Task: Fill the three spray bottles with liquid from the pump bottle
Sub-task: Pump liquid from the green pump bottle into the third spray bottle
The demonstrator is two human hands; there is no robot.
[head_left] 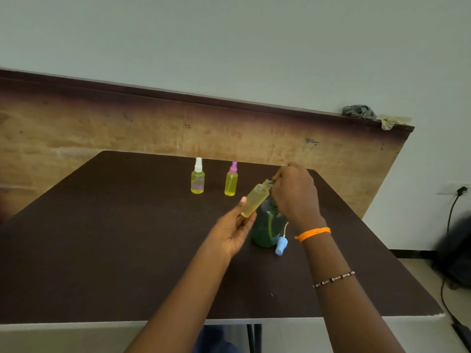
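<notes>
I see a dark brown table [102, 250] set against a worn plywood board [102, 128] under a pale wall [229, 34], crumpled rags [359, 112] on the board's top edge, and a black cable [451, 215] plugged in at right.

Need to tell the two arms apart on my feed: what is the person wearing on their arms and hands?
Both forearms are bare, no sleeves or gloves in view. The right arm carries an orange band at the wrist and a thin beaded bracelet further up the forearm. The left arm shows nothing worn.

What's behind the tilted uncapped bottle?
The dark green pump bottle stands behind the tilted uncapped spray bottle; the right hand covers its pump head, so that cannot be seen.
</notes>
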